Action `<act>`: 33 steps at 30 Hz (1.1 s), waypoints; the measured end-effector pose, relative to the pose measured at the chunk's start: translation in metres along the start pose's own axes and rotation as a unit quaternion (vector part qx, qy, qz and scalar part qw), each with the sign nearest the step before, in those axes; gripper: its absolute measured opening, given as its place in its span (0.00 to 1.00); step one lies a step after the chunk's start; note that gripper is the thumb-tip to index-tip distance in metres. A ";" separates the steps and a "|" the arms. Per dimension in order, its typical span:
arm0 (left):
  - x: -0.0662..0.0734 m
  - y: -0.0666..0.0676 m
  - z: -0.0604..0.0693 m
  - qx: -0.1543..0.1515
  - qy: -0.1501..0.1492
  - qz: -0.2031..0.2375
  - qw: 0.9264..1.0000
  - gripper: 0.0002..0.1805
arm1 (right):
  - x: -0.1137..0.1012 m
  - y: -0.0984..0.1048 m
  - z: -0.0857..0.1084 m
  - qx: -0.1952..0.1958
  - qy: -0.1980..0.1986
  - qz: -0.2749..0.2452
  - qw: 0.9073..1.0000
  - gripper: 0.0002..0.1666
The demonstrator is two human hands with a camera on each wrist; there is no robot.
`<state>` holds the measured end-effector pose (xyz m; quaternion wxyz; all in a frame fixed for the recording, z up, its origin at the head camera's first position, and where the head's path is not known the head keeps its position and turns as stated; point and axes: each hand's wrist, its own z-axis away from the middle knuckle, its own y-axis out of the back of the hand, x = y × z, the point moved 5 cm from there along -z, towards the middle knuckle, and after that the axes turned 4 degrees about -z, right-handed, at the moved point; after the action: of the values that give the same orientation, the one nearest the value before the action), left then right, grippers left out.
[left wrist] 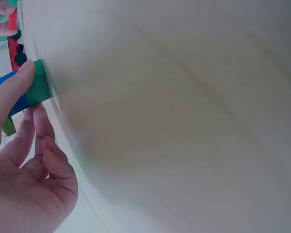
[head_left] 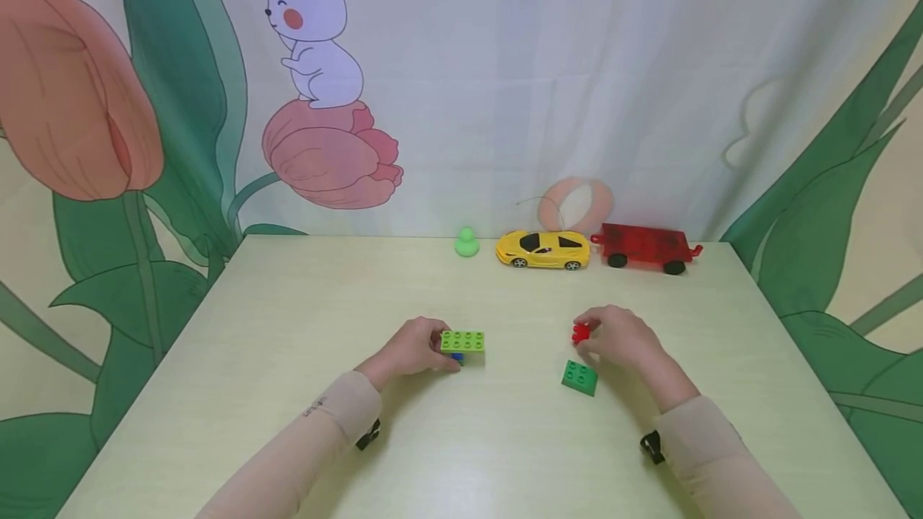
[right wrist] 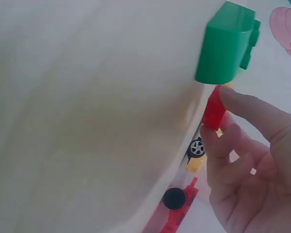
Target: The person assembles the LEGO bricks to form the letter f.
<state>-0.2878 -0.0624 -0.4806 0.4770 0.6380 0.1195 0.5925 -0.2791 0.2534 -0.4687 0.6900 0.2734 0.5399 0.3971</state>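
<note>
On the table (head_left: 216,423), behind the bricks (head_left: 580,377), left to right: toy (head_left: 466,245), car (head_left: 542,251), wagon (head_left: 645,247).

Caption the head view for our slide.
Left hand holds a lime-topped brick stack, right hand grips a red brick near a green brick, yellow car and red wagon behind.

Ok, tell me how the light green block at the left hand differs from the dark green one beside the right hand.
The light green block is long, with eight studs; the dark green block is squarer, with four. The light green block sits on a blue block in the left hand's grip, while the dark green block rests on the table, not held. Both have studs facing up.
</note>
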 end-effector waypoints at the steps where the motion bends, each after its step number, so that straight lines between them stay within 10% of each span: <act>1: 0.000 0.000 0.000 0.001 0.000 -0.001 1.000 0.25 | -0.001 0.002 0.000 0.006 0.002 -0.004 1.000 0.28; 15: -0.001 -0.002 -0.001 0.006 -0.016 -0.002 1.000 0.21 | -0.059 0.003 0.022 0.104 0.131 -0.077 0.983 0.25; 33: 0.003 0.000 -0.001 0.005 -0.003 -0.010 1.000 0.19 | -0.124 -0.018 0.022 0.106 0.235 -0.132 0.957 0.22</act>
<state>-0.2880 -0.0600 -0.4786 0.4803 0.6407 0.1274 0.5853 -0.2657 0.1401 -0.4121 0.5571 0.1697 0.7571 0.2960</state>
